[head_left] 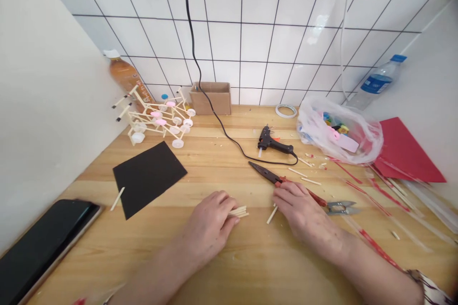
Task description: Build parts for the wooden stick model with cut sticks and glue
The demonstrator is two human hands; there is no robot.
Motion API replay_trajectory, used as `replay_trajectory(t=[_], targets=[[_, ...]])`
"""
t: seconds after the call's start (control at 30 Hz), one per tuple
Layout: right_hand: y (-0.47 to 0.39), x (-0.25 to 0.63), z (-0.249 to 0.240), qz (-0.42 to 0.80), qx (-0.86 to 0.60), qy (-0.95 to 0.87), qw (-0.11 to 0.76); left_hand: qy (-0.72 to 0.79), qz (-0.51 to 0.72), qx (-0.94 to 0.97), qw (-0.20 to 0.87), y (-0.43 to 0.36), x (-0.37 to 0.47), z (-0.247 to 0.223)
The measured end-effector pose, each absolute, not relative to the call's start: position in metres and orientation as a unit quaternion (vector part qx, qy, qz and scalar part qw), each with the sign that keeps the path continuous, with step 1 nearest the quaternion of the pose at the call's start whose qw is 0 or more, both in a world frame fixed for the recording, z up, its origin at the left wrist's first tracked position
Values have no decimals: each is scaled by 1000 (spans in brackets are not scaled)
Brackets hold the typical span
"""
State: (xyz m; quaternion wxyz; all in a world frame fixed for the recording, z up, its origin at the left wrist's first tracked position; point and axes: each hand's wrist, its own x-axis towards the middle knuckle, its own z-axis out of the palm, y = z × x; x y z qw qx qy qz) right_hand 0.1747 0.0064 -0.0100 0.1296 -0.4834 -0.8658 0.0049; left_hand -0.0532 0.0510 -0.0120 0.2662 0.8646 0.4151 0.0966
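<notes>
Several short pale sticks (240,211) poke out between the thumb and fingers of my left hand (211,221), which is closed around them low over the table. My right hand (298,207) rests palm down on the handles of the red-handled pliers (266,172), its fingers bent together. One short stick (272,215) lies under or beside its fingertips; whether they grip it is hidden. Snips with metal blades (341,208) lie just right of that hand. Behind the pliers is a black glue gun (275,141) with its cord.
Stick-and-wheel models (157,119) stand at the back left beside a tilted drink bottle (130,76). Black card (150,178) and a phone (46,248) lie left. Behind are a cardboard box (214,100) and tape roll (286,111); a plastic bag (307,128) and red card (411,152) lie right.
</notes>
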Motion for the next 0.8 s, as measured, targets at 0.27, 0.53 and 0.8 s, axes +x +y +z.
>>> replay_trajectory(t=[0.27,0.53,0.8], targets=[[1,174,-5,0,-493,-867,75,412,85,869,262,51,-54,-12],[-6,171,6,-39,-506,-861,30,410,88,871,254,50,-54,-13],[-17,177,20,-29,-521,-853,4,407,87,870,265,50,-56,-13]])
